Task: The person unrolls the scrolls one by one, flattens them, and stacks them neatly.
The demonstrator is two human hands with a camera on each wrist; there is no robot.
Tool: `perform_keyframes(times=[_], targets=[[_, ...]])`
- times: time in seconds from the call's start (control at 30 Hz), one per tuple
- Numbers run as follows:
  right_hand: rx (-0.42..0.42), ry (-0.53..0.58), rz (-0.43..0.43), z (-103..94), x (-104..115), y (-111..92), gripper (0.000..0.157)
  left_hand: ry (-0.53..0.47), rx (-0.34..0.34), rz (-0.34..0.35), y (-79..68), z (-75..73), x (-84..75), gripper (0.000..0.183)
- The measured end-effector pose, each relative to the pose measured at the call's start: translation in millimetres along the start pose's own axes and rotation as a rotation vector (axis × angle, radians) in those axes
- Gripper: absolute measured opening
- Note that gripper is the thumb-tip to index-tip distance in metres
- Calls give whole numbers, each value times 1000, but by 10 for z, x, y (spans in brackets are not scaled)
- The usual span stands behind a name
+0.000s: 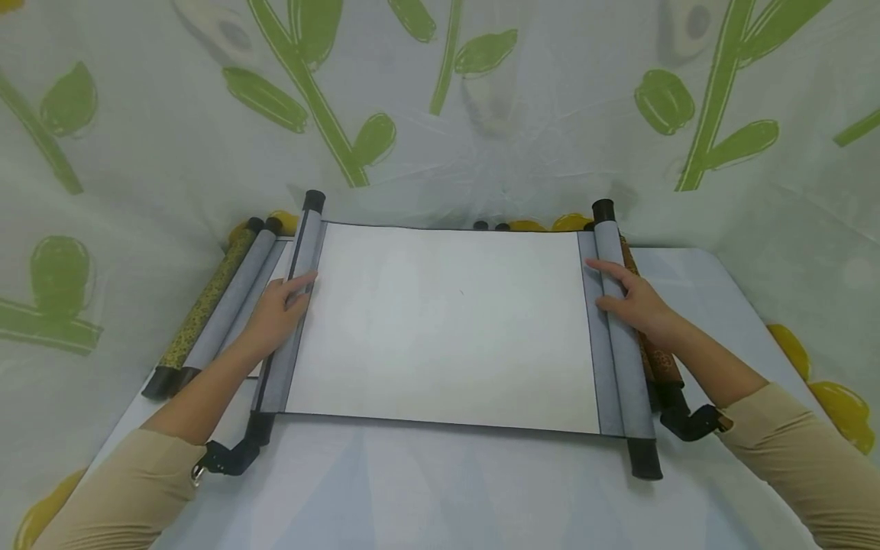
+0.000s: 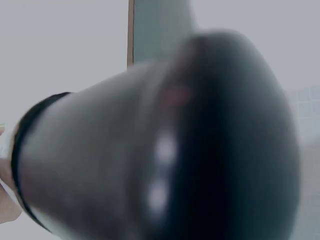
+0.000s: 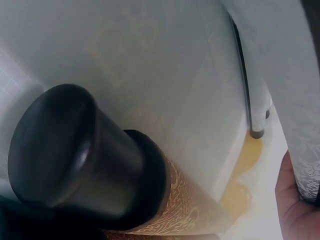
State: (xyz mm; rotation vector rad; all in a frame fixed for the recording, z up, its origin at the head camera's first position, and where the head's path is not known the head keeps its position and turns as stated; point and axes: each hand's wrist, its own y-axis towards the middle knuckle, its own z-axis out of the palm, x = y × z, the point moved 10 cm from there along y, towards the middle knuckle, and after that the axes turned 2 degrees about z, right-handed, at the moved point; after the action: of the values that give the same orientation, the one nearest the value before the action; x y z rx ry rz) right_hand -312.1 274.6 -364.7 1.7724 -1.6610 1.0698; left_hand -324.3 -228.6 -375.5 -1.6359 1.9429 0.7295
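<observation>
A hanging scroll [image 1: 447, 328] lies unrolled in front of me, with a blank white sheet, grey borders and black-capped rollers down both sides. My left hand [image 1: 278, 313] grips its left roller about midway, thumb and forefinger over the grey border. On the opposite side my right hand [image 1: 639, 302] holds the right roller [image 1: 622, 359], forefinger and thumb reaching across it to the border. In the left wrist view, a blurred black roller cap [image 2: 240, 140] covers most of the picture. The right wrist view catches my right hand [image 3: 295, 200] beside the grey roller [image 3: 285, 75].
To the left lie a rolled yellow-green patterned scroll [image 1: 209, 298] and a grey roller [image 1: 237, 302]. A brown-orange patterned scroll [image 1: 663, 367] sits beneath my right forearm. The pale table [image 1: 440, 496] meets a leaf-print sheet [image 1: 481, 153] behind.
</observation>
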Motion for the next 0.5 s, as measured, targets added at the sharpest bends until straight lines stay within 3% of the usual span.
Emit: perform_keyframes(times=[0.23,0.5], targets=[[-9,-16,2,-15,-12,6,68,-23,6,-45,-8,-38,51,61],[-7,0,1,-15,1,9,68,-6,-47,2,-14,-174,-45,58]])
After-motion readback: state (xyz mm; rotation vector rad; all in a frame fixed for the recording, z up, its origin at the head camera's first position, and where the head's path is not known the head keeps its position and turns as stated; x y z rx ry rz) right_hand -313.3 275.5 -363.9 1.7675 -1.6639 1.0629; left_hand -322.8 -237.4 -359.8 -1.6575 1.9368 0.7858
